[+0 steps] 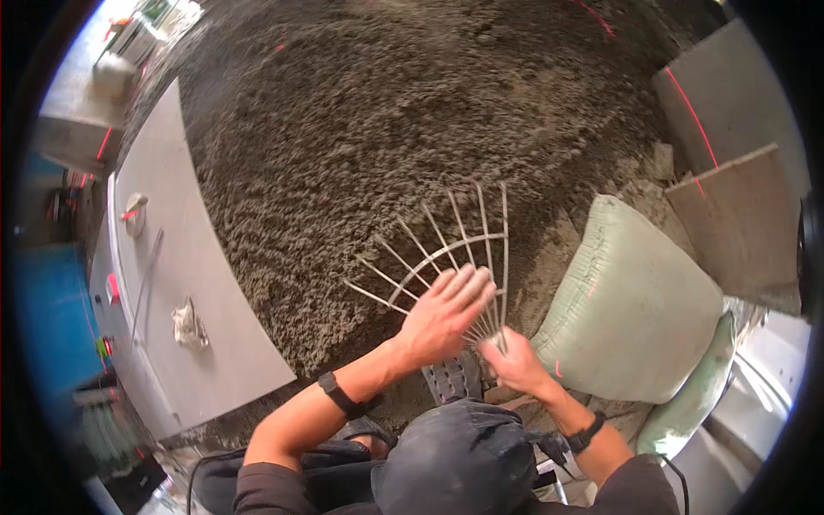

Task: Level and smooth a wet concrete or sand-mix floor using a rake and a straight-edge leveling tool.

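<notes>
A fan rake head (439,254) with pale thin tines is spread over a heap of coarse, damp grey-brown material (369,120), sand or mortar by its look. My left hand (448,313) lies flat across the narrowing tines, fingers stretched out and side by side. Just right of it, my right hand (519,360) is closed around the rake's neck, where the tines come together. The tine tips point away from me, fanned toward the far left and straight ahead. Whether a handle is attached cannot be seen.
A pale board (202,257) on the left carries a crumpled whitish lump (189,326), a small cup-like object (135,213) and a thin rod. Close on the right lies a plump light-green sack (631,300). Grey panels (738,232) stand behind it. A perforated grey shoe (452,378) shows below my hands.
</notes>
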Demonstrator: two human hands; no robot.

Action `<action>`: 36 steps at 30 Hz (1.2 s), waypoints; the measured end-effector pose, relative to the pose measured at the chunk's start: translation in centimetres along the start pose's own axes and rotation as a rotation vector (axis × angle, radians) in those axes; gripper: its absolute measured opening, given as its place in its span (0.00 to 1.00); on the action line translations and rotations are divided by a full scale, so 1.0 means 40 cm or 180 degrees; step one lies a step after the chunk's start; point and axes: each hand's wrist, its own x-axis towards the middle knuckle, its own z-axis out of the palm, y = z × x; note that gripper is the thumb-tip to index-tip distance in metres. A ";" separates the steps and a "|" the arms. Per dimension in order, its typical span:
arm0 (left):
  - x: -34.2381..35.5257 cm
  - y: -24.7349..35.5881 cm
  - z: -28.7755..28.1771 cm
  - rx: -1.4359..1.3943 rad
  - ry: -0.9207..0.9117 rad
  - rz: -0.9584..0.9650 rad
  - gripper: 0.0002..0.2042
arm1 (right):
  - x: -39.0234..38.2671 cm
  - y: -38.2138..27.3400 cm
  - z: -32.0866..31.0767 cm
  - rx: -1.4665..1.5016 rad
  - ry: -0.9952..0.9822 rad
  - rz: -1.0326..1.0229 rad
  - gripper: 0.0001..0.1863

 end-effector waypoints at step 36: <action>-0.914 -0.173 0.083 0.0578 0.0606 -0.3006 0.48 | -0.158 -0.033 -0.004 0.0354 0.0673 0.0164 0.13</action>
